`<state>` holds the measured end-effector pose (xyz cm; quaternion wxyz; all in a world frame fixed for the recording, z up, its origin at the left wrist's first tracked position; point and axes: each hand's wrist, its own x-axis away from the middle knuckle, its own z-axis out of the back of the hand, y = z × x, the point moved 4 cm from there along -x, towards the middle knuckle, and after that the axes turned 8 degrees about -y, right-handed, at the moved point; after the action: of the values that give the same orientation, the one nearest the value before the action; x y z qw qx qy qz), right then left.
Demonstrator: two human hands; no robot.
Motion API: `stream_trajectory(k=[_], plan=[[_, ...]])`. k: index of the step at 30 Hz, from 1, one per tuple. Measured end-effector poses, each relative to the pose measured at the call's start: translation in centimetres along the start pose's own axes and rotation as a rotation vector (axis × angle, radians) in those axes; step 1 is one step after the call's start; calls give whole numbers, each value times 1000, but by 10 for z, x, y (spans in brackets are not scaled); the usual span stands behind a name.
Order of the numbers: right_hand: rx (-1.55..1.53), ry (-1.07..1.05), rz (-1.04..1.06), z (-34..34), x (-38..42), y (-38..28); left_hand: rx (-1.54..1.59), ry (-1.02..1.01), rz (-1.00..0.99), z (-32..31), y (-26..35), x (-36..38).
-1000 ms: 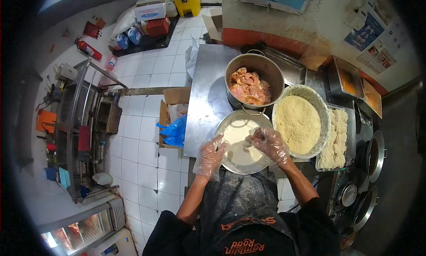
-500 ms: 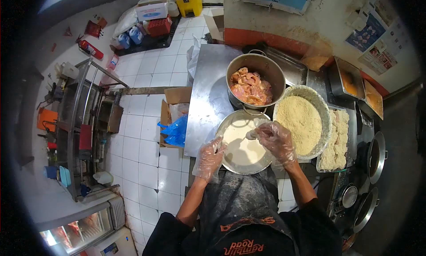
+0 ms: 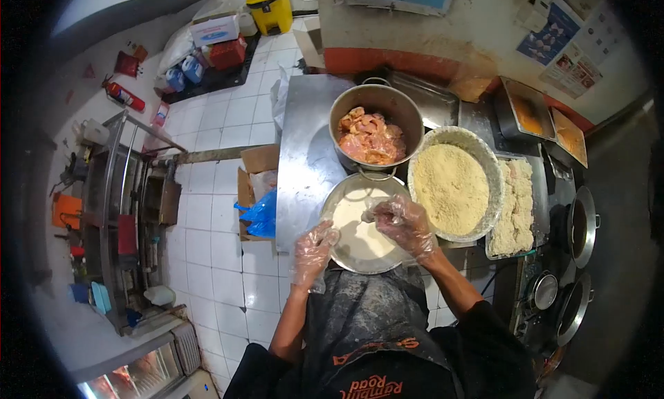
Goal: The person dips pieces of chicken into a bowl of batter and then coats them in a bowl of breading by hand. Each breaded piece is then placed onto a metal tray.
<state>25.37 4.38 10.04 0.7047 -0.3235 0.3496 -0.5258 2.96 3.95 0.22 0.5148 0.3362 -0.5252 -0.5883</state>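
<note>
Hovering over the white batter point(image 3: 351, 212), the gloved right hand point(image 3: 403, 226) has its fingers drawn in narrow at the tips; whether they pinch anything cannot be told. Directly beneath it, the batter fills a wide metal bowl point(image 3: 363, 270) whose near rim lies close to the dark apron point(image 3: 366, 305). Across from it, at the bowl's left edge, the left hand point(image 3: 313, 254) is gloved too, its fingers loosely curled; a grip on the rim cannot be made out. Between the two hands, a strip of batter surface leaves some sideways room. Ahead of the right hand, a deep pot point(image 3: 409, 108) of raw meat point(image 3: 371, 137) crowds the bowl's far edge, its near handle reaching over it. Just right of that hand stands a basin point(image 3: 493, 202) of pale crumbs point(image 3: 449, 188), with little gap to the bowl. Farther right, coated pieces point(image 3: 510, 209) line a tray point(image 3: 539, 198). Ahead of the left hand, the metal counter point(image 3: 304, 129) stretches forward beside the pot; past its left edge are a cardboard box point(image 3: 258, 158) and a blue bag point(image 3: 263, 214).
</note>
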Motion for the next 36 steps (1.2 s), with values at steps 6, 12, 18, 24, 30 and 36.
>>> stream_trajectory(k=[6,12,18,24,30,36], plan=[[10,26,60,-4,6,0,90,-4,133,-3,-7,2],[122,-8,134,-20,20,4,94,15,-2,2,-6,5],[116,-28,85,-26,17,5,76,15,-3,4,-11,-1],[-220,34,-76,19,12,2,141,48,70,2,-7,2],[31,225,-118,127,7,-41,-6,-24,55,-11,12,0],[264,181,42,174,39,-23,-42,-104,67,-44,36,-11]])
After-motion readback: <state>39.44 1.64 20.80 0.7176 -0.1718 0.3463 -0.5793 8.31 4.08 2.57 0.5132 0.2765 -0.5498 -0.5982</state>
